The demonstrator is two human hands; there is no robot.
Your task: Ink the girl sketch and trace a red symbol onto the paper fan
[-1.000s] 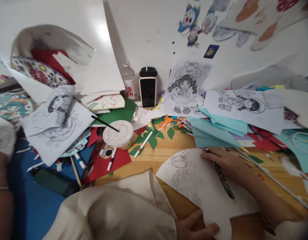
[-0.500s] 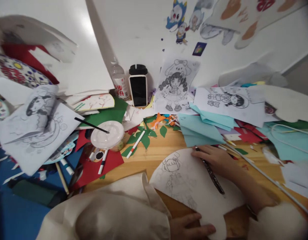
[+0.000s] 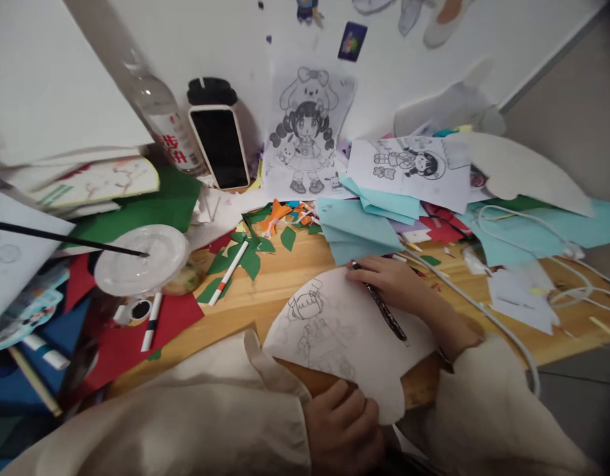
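head view, nearest: the left hand (image 3: 344, 423) rests with fingers curled at the near edge of the fan-shaped paper (image 3: 384, 380); whether it pinches the sheet, i cannot tell. spreading those fingers flat would probably steady it better. the paper lies on the wooden table (image 3: 297, 256), its sketched head darkly outlined, its body lines faint. farther up the sheet, the right hand (image 3: 384, 281) grips a patterned pen (image 3: 386, 314); short, light strokes should keep the line clean. beyond, a character drawing (image 3: 307, 132) stands against the wall (image 3: 240, 39), handy for comparing proportions.
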